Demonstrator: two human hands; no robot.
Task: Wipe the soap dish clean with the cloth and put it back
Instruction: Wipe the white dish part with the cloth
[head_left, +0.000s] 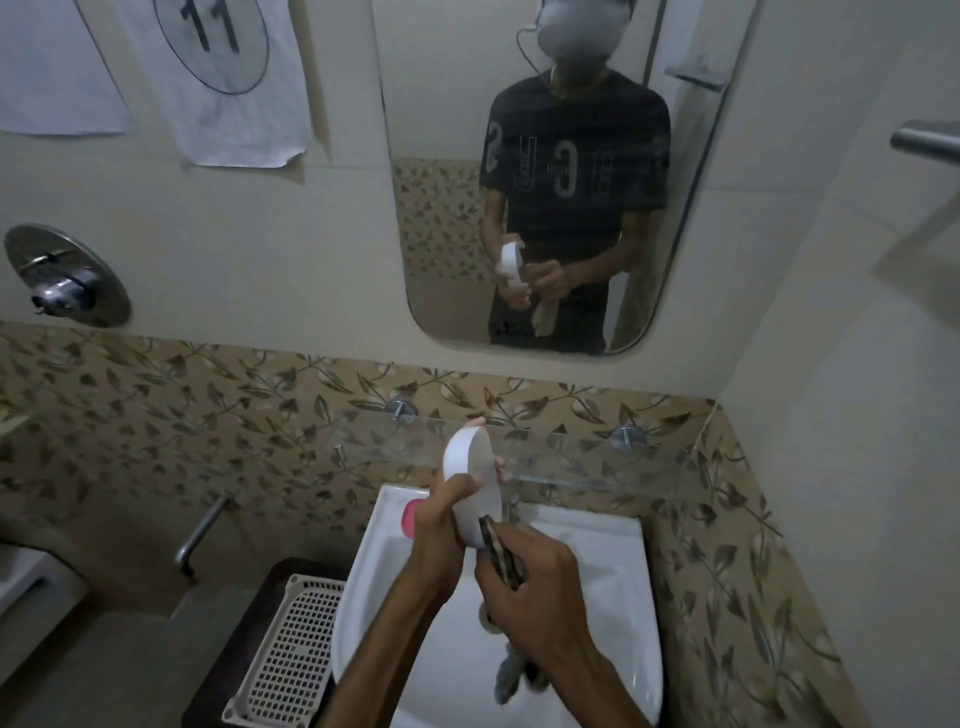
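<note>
I'm seeing the left hand (441, 512) gripping the white soap dish (475, 480) on edge above the sink (587, 540) (below the glass shelf (587, 457)); right hand (530, 587) is pressing the cloth (501, 553) to it.

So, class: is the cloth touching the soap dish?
Touching. The head view shows the cloth, gripped in the right hand, pressed against the lower rim of the soap dish.
</note>
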